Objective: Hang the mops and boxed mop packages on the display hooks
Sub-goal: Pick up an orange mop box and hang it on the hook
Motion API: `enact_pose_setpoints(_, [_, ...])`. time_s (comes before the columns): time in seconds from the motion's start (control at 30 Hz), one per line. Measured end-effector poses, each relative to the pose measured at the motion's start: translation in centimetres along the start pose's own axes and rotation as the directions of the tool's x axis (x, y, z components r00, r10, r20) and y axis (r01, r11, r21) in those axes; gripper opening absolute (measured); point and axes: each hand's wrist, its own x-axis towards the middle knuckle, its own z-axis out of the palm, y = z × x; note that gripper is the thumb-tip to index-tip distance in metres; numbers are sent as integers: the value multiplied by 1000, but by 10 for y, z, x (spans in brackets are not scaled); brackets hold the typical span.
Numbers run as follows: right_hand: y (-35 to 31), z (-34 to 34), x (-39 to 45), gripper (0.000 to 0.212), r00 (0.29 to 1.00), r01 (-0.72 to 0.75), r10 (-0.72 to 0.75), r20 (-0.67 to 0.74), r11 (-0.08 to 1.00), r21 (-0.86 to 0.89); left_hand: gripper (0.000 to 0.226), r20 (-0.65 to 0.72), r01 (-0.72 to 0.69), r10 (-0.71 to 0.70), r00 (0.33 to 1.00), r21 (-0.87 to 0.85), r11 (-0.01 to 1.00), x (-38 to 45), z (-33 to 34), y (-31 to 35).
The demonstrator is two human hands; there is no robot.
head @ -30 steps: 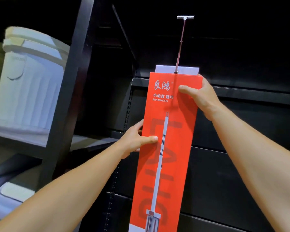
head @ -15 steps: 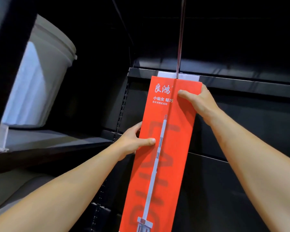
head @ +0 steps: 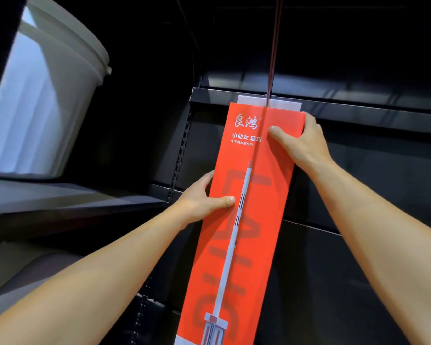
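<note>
Vs 0.5 s ago: view closer, hands and box barely shifted. Tall flat orange-red cardboard mop box hangs w/ its white tab threaded on the thin metal display hook rod. Left hand grips the box's left edge mid-height, thumb on front; right hand clamps the top right corner, prob. steadying it while it slides along the rod. Print: "良鸿", "小仙女 轻巧", mop picture. White plastic bucket on left shelf.
</note>
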Motion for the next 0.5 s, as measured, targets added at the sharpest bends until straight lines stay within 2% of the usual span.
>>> enact_pose_setpoints(0.1, [-10,-3,-16,97,992,72,-90,-86,978,-195,98,-132,-49,68,989,145,988,-9,2,9])
enact_pose_setpoints(0.2, [-21,-8,-39,99,980,153,-195,-51,886,-438,105,-200,-106,184,962,348,932,-19,3,23])
enact_pose_setpoints(0.33, [-40,-15,-83,98,978,199,-190,84,738,-645,98,-186,-118,257,948,544,831,-38,-4,41])
enact_pose_setpoints(0.5, [-73,-36,-164,90,980,193,-81,181,598,-778,82,-80,-157,262,962,621,768,-92,-14,55])
